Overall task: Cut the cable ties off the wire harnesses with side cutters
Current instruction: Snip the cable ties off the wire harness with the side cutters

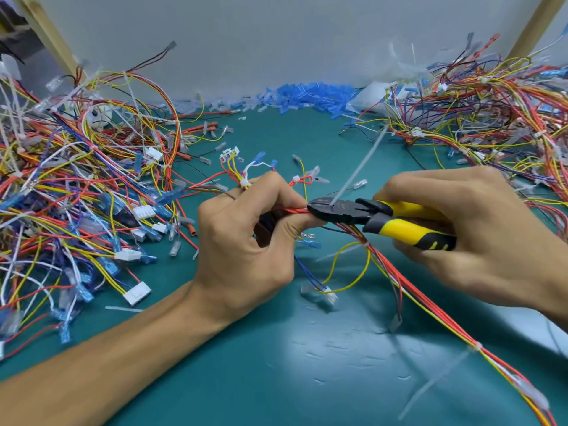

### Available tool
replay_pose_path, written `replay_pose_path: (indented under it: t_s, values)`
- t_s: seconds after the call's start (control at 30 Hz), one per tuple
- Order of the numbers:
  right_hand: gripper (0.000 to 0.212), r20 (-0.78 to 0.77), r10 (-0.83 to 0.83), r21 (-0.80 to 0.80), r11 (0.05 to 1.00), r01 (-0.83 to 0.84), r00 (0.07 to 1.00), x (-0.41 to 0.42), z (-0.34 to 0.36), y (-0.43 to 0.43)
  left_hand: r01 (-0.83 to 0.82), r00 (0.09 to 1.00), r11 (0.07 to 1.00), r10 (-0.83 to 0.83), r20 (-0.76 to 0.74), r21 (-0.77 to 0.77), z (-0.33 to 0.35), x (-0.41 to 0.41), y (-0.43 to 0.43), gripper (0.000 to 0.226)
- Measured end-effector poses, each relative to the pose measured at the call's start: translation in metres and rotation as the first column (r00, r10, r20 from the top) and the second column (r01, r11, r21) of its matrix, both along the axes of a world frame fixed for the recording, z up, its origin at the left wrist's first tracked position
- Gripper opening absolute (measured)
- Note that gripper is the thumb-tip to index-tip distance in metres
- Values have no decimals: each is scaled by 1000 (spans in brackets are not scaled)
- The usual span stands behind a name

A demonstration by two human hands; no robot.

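Note:
My left hand (246, 238) grips a wire harness (399, 272) of red, yellow and black wires above the green mat. My right hand (479, 238) grips the yellow and black handles of the side cutters (368, 215). The black jaws sit against the bundle just right of my left fingertips, at a white cable tie (359, 170) whose long tail sticks up and to the right. Further ties (365, 242) ring the same harness lower down, where it runs to the bottom right corner. A white tie (244, 182) binds the short wires above my left hand.
A large tangle of loose wires and white connectors (76, 195) covers the left side of the green mat (246, 348). Another wire pile (491, 112) fills the back right. Blue plastic sleeves (307, 96) lie heaped along the grey back wall. Cut tie scraps lie scattered.

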State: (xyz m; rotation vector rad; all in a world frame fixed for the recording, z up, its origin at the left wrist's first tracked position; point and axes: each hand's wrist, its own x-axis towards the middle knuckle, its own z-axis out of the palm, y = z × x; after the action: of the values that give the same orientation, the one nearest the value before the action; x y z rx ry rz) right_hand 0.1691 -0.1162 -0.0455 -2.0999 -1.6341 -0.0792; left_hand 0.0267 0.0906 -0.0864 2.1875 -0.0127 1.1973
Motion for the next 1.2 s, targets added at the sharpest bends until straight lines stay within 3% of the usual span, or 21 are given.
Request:
replay_pose_path:
  t_s: [0.23, 0.53, 0.73, 0.87, 1.0, 1.1, 1.2]
  values:
    - [42, -65, 0, -5, 1000, -1, 998, -7, 7, -1, 4, 1000, 1000, -5, -13, -28, 0, -1, 1, 23]
    - [46, -58, -62, -23, 998, 61, 996, -8, 6, 3, 0, 1000, 999, -1, -27, -45, 1, 1, 1, 18]
    - [41, -64, -80, -21, 997, 79, 995, -6, 7, 2, 6, 999, 999, -7, -32, -42, 4, 0, -1, 16]
    - [34, -191, -74, -51, 997, 65, 979, -6, 7, 2, 17, 999, 999, -18, -29, -37, 4, 0, -1, 16]
    - [40, -138, -62, -37, 998, 57, 988, -7, 6, 2, 11, 999, 999, -13, -34, -51, 3, 0, 0, 18]
    - [35, -195, -86, -62, 995, 76, 977, -5, 7, 2, 25, 999, 999, -26, -32, -45, 4, 0, 0, 16]
    - [39, -108, -75, -15, 997, 74, 991, -5, 5, 2, 16, 999, 998, -18, -43, -56, 2, 0, 0, 17]
